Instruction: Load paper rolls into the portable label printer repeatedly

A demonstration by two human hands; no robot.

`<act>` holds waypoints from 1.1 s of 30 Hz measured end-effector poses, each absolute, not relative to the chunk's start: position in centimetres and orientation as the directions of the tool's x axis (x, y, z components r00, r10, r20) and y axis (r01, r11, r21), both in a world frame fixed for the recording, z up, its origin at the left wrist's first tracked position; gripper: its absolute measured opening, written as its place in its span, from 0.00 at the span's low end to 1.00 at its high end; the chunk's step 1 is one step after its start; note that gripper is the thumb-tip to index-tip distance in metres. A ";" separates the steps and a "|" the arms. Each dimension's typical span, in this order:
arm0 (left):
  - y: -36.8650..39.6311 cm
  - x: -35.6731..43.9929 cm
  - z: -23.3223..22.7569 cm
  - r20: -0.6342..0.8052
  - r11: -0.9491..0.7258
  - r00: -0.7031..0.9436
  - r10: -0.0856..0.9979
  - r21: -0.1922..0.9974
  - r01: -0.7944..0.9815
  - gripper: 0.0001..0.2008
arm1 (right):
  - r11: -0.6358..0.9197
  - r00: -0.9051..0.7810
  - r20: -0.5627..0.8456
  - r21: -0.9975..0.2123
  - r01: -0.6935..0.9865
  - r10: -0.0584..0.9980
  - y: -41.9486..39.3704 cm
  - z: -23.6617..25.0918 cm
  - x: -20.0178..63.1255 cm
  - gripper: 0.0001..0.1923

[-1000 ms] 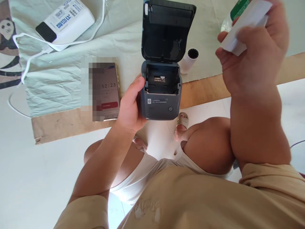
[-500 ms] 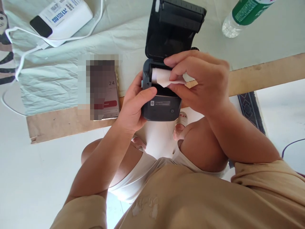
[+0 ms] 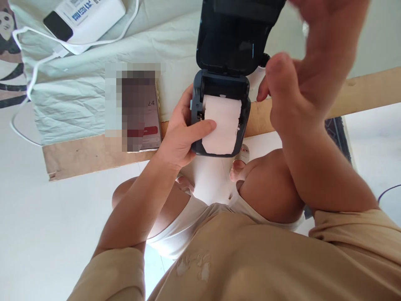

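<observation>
In the head view, the left hand (image 3: 178,140) is closed around the small dark printer (image 3: 221,113), thumb pressing on the white paper (image 3: 222,125) that lies over its front, the lid standing open, at the wooden edge of the counter (image 3: 94,154). The right hand (image 3: 300,75) is raised beside the lid, fingers spread and holding nothing. The counter carries a wrinkled pale green cloth (image 3: 78,96), a phone (image 3: 140,113) and a white power bank (image 3: 84,16) with cable; below is a white floor (image 3: 46,234).

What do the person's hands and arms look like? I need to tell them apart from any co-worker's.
Both hands, left hand and right hand, are bare: no gloves, rings or watch show. The forearms are bare too. Loose tan short sleeves cover the upper arms.
</observation>
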State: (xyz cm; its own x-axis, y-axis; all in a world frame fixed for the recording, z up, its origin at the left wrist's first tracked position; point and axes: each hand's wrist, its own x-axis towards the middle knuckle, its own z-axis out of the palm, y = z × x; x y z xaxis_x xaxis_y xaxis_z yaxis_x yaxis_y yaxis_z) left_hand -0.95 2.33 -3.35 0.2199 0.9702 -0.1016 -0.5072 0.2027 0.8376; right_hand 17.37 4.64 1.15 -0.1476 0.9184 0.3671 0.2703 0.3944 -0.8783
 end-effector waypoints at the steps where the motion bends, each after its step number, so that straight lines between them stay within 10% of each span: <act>1: 2.3 -1.0 -3.3 -0.091 0.199 0.231 0.969 0.840 -0.504 0.22 | 0.455 -0.106 0.442 -0.857 0.243 0.891 5.0 0.8 17.3 0.22; 4: 2.2 -1.0 -3.3 -0.071 0.198 0.256 0.964 0.834 -0.515 0.26 | 0.607 -0.073 0.622 -0.720 0.336 0.779 5.7 -0.1 17.0 0.16; 15: 1.9 -0.4 -2.6 -0.110 0.202 0.184 0.977 0.760 -0.618 0.27 | 0.482 -0.377 0.362 -0.822 0.303 0.853 5.1 -0.2 17.0 0.08; 21: 2.0 -0.7 -2.5 -0.120 0.233 0.225 0.967 0.775 -0.588 0.12 | 0.121 -0.433 0.038 -0.979 0.166 0.901 5.0 -0.4 16.9 0.33; 26: 1.8 -1.0 -2.2 -0.131 0.259 0.252 0.959 0.765 -0.589 0.15 | -0.051 -0.457 -0.112 -0.988 0.145 0.882 4.8 -0.2 16.9 0.30; 33: 2.1 -0.7 -1.8 -0.137 0.252 0.237 0.962 0.778 -0.576 0.12 | 0.155 -0.413 0.060 -0.968 0.199 0.909 5.4 -1.4 16.5 0.29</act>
State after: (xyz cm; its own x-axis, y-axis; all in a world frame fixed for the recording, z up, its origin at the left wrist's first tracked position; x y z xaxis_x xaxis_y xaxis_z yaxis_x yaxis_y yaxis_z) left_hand -0.72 2.13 -1.82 0.2370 0.9618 -0.1368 -0.5756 0.2525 0.7778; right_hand 16.51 5.37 -1.43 -0.4128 0.9088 0.0604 0.1987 0.1546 -0.9678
